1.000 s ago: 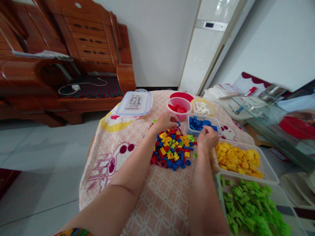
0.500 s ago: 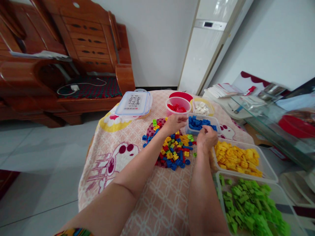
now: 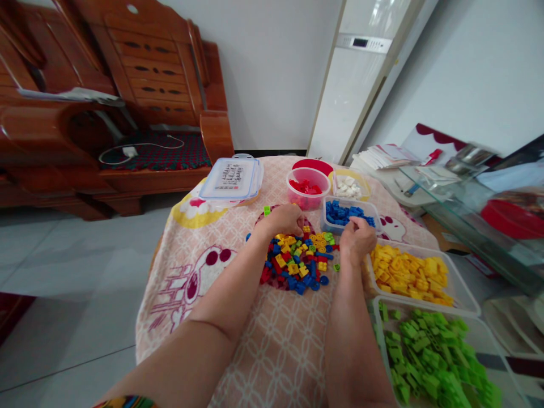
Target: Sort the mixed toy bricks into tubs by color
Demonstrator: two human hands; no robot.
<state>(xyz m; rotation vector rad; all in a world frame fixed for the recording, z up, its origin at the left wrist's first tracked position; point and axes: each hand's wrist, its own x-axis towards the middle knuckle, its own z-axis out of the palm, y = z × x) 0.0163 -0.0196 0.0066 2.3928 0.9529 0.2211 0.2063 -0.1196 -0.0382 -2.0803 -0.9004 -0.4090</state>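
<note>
My left hand [image 3: 288,220] is over the back of a mixed pile of toy building bricks [image 3: 293,260] in red, blue, yellow and green. Its fingers curl down together, and their tips are hidden among the bricks. At the front rim of a clear box of blue bricks [image 3: 340,212], my right hand [image 3: 358,238] has thumb and fingers pinched together. Whatever it may hold is too small to make out. Just behind the left hand stands a pink tub [image 3: 308,199] with red bricks inside.
A box of yellow bricks [image 3: 410,275] and a box of green bricks [image 3: 437,351] line the right side. White bricks [image 3: 347,186] sit in a container at the back, near a red lid [image 3: 314,165]. A lidded box [image 3: 232,178] rests at the table's back left.
My left hand has moved left and down, away from beside the blue box, onto the brick pile, and its fingers have curled. My right hand has stayed by the blue box.
</note>
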